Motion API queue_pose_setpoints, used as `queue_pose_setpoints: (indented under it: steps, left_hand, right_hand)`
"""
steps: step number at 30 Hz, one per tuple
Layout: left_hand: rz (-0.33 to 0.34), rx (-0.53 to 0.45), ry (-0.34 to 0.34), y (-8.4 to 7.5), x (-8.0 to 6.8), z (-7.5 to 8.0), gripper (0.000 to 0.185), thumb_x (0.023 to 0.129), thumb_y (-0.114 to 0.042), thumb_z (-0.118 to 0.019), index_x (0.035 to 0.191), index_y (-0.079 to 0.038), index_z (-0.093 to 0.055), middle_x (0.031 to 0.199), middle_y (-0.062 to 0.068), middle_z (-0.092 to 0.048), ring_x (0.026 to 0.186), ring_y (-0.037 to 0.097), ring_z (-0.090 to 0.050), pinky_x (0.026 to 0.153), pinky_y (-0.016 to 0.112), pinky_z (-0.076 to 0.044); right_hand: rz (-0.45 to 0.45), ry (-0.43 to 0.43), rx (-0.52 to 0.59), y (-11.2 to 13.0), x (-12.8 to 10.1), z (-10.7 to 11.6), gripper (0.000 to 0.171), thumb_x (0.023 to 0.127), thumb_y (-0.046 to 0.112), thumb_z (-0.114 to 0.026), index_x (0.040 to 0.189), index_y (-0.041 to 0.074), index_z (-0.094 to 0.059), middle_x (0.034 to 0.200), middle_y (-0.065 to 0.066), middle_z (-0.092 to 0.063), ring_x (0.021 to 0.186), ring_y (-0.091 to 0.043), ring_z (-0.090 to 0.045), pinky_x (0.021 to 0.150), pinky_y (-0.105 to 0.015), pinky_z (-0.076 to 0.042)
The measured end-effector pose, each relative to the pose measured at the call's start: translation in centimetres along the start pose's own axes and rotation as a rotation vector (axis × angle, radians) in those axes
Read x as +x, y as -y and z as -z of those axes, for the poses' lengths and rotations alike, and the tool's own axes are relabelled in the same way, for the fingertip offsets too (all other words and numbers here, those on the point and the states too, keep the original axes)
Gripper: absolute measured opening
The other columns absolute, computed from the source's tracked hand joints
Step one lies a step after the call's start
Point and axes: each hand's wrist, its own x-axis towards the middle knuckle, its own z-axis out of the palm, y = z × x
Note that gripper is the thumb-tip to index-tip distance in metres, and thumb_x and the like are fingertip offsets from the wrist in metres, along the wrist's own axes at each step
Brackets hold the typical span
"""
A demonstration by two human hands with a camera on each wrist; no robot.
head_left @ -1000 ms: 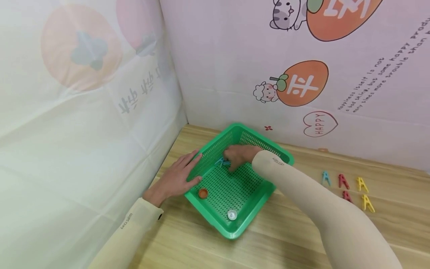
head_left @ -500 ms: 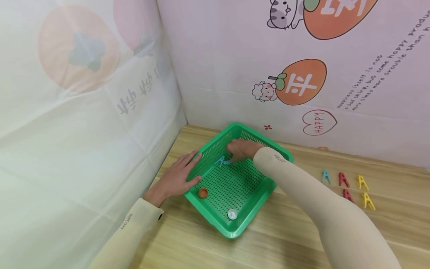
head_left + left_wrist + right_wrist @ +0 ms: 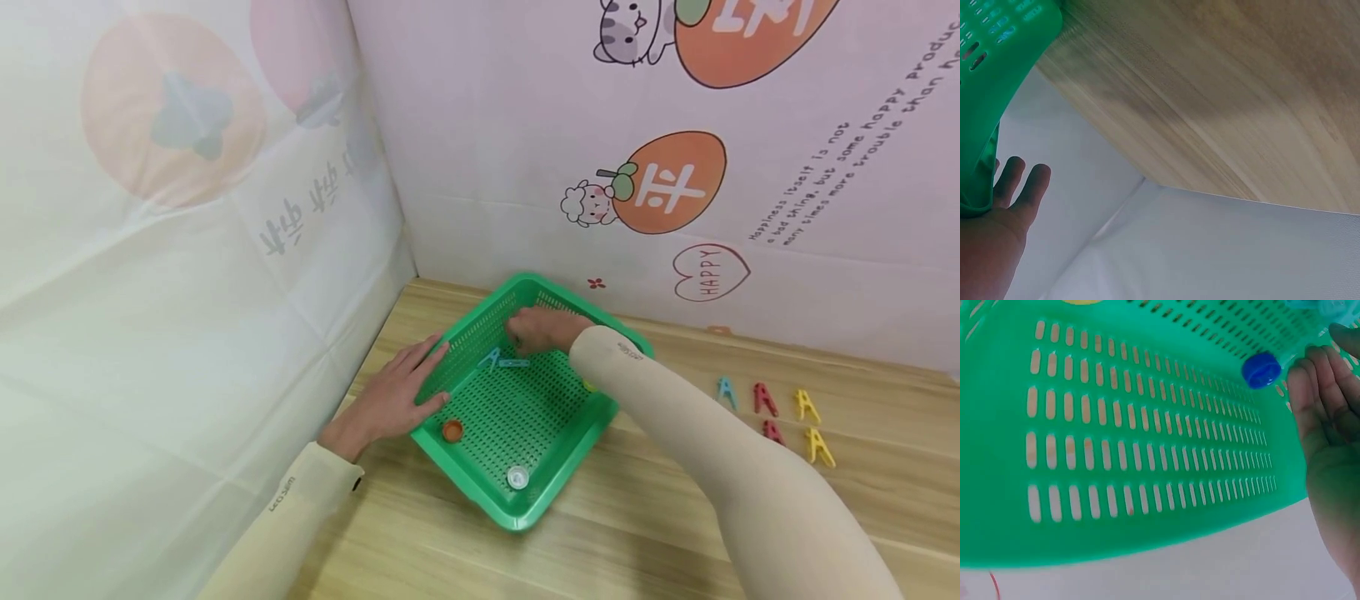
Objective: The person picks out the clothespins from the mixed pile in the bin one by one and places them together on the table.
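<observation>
A green slotted basket (image 3: 480, 492) sits on the wooden table near the corner of the walls. My left hand (image 3: 397, 398) lies flat with straight fingers against the basket's left wall (image 3: 997, 69). My right hand (image 3: 542, 330) reaches into the far corner of the basket. In the right wrist view its fingers (image 3: 1319, 406) are fairly straight beside a small blue cap (image 3: 1261, 369) at the basket wall (image 3: 1116, 456); nothing is gripped. Two light blue clothespins (image 3: 501, 361) lie on the basket floor just left of that hand.
An orange cap (image 3: 452, 430) and a clear cap (image 3: 517, 477) lie in the basket's near part. On the table to the right are a blue peg (image 3: 725, 390), two red pegs (image 3: 767, 400) and two yellow pegs (image 3: 807, 406). Printed sheets wall off the left and back.
My right hand has drawn back from the light blue clothespins toward the basket's far corner, leaving them uncovered on the floor. The left hand has stayed put.
</observation>
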Motion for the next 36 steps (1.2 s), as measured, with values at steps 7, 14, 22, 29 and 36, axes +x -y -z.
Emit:
queue_pose_setpoints:
  steps: [7, 14, 22, 29, 36]
  left_hand:
    - [-0.011, 0.008, -0.013, 0.2, 0.0, 0.0, 0.08, 0.11, -0.046, -0.057, 0.174, -0.009, -0.027, 0.181, 0.016, -0.024, 0.162, 0.045, -0.033, 0.129, 0.064, -0.035]
    - [-0.012, 0.01, -0.025, 0.2, 0.0, 0.0, 0.08, 0.109, -0.046, -0.057, 0.174, -0.009, -0.028, 0.181, 0.015, -0.026, 0.162, 0.044, -0.034, 0.129, 0.063, -0.036]
    - [-0.008, 0.001, -0.025, 0.1, -0.1, -0.1, 0.08, 0.109, -0.046, -0.057, 0.174, -0.009, -0.027, 0.181, 0.016, -0.026, 0.162, 0.044, -0.034, 0.128, 0.065, -0.036]
    - [-0.005, -0.003, -0.025, 0.0, -0.2, -0.3, 0.08, 0.109, -0.046, -0.057, 0.174, -0.01, -0.027, 0.181, 0.016, -0.026, 0.162, 0.044, -0.034, 0.128, 0.065, -0.036]
    - [-0.002, 0.004, -0.021, 0.1, -0.2, -0.3, 0.081, 0.109, -0.046, -0.057, 0.174, -0.011, -0.026, 0.181, 0.015, -0.025, 0.162, 0.044, -0.033, 0.128, 0.065, -0.036]
  right_hand:
    - [-0.037, 0.099, -0.019, 0.2, 0.4, -0.3, 0.052, 0.103, 0.028, -0.077, 0.067, 0.022, -0.04, 0.065, 0.009, -0.032, 0.057, -0.007, -0.031, 0.057, -0.026, -0.032]
    - [-0.087, 0.16, -0.066, 0.8, 0.0, -0.6, 0.035, 0.098, 0.037, -0.081, 0.081, 0.02, -0.056, 0.085, 0.004, -0.054, 0.076, -0.012, -0.048, 0.068, -0.031, -0.042]
    - [-0.076, 0.173, -0.103, 1.5, 0.0, -1.2, 0.032, 0.098, 0.027, -0.081, 0.081, 0.022, -0.054, 0.085, 0.005, -0.052, 0.079, -0.012, -0.047, 0.069, -0.03, -0.041]
    - [-0.038, 0.167, -0.056, 1.3, 0.2, -1.1, 0.041, 0.096, 0.017, -0.08, 0.074, 0.023, -0.047, 0.074, 0.007, -0.042, 0.067, -0.009, -0.04, 0.06, -0.027, -0.036]
    - [0.063, 0.096, -0.032, 1.0, -0.6, -0.2, 0.035, 0.094, 0.012, -0.08, 0.077, 0.019, -0.05, 0.078, 0.006, -0.04, 0.066, -0.008, -0.037, 0.059, -0.026, -0.034]
